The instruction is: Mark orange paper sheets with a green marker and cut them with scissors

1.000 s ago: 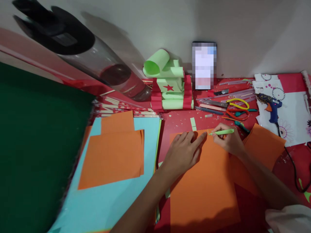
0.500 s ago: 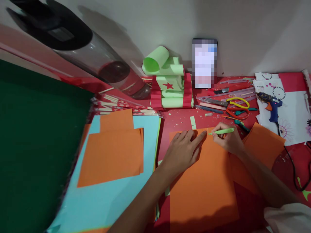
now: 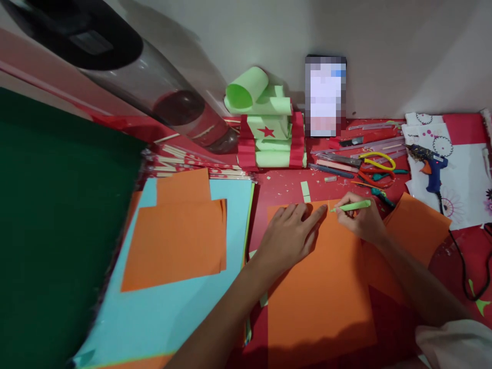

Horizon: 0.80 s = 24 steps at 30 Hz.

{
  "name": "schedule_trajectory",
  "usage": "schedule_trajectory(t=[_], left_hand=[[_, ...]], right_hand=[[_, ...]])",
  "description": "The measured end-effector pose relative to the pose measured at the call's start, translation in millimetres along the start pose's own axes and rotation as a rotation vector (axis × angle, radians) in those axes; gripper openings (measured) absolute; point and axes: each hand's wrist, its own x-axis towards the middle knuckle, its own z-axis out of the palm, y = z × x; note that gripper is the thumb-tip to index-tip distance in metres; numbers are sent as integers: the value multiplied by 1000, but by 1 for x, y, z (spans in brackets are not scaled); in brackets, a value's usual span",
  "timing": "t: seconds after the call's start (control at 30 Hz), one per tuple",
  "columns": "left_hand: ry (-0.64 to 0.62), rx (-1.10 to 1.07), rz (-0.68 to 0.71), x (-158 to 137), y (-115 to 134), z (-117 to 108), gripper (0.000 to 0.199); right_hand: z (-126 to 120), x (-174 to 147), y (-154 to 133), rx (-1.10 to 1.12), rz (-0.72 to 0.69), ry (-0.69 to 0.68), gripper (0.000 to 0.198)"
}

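Observation:
A large orange paper sheet (image 3: pixel 319 302) lies flat on the red tabletop. My left hand (image 3: pixel 290 233) rests on its upper part, fingers stretched out and the index finger pointing at a faint mark near the top edge. My right hand (image 3: pixel 357 218) is closed around a light green pen (image 3: pixel 355 205), whose tip is at the paper just right of my left index finger. Beyond the sheet's top edge lies a small pale green paper strip (image 3: pixel 305 191). More orange paper (image 3: pixel 417 223) lies under and beside my right wrist.
Light blue sheets (image 3: pixel 184 318) with orange pieces (image 3: pixel 175 246) lie on the left. A green-and-red paper model (image 3: pixel 272 159), a phone (image 3: pixel 326 97) and a bottle (image 3: pixel 177 107) stand at the back. Scissors (image 3: pixel 378 161) and a blue glue gun (image 3: pixel 434 171) lie right.
The camera view has shifted slightly, so the background sits a little higher. Both hands stay in nearly the same place, with the pen still at the paper's top edge.

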Motion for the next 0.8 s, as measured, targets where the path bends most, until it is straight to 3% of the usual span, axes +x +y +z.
schedule_trajectory(t=[0.5,0.8], left_hand=[[16,3,-2,1,1,-1,42],[-2,-9,-7,1,1,-2,44]], right_hand=[[-1,-2,-1,43,4,-70,3],[-2,-1,-5,34,11,-43,2]])
